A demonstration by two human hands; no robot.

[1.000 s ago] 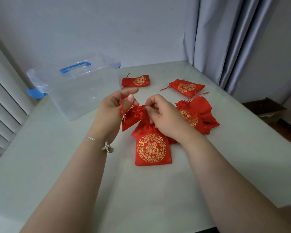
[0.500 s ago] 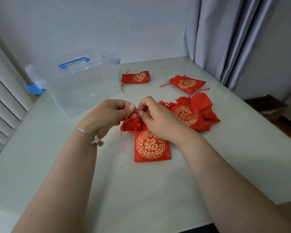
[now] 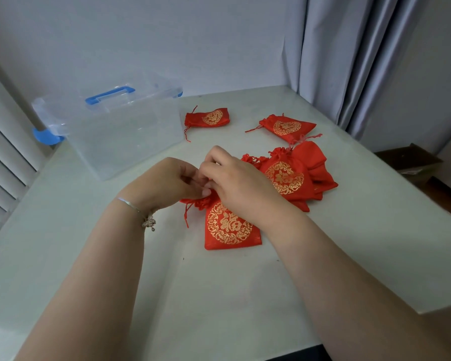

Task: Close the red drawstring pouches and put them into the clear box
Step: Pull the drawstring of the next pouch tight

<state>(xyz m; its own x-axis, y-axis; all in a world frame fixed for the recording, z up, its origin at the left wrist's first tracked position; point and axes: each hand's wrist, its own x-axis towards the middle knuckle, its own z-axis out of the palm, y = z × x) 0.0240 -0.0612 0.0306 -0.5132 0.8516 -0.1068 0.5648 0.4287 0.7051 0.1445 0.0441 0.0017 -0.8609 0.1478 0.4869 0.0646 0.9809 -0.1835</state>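
Observation:
A red drawstring pouch (image 3: 229,227) with a gold emblem lies flat on the table in front of me, its neck gathered. My left hand (image 3: 167,182) and my right hand (image 3: 235,182) both pinch that gathered neck and its cords. A loose cord end (image 3: 186,217) hangs to the left. A heap of more red pouches (image 3: 294,175) lies just right of my right hand. Two single pouches rest farther back, one (image 3: 207,118) near the box and one (image 3: 288,127) to the right. The clear box (image 3: 120,131) stands open at the back left and looks empty.
The box's lid with a blue handle (image 3: 110,95) stands behind the box. A blue clip (image 3: 46,136) sticks out at its left end. A grey curtain (image 3: 349,61) hangs at the back right. A brown carton (image 3: 406,160) sits beyond the table's right edge.
The pouch was held up off the table a second ago. It now lies flat with its neck drawn tighter, and both hands have come down and closer together over it.

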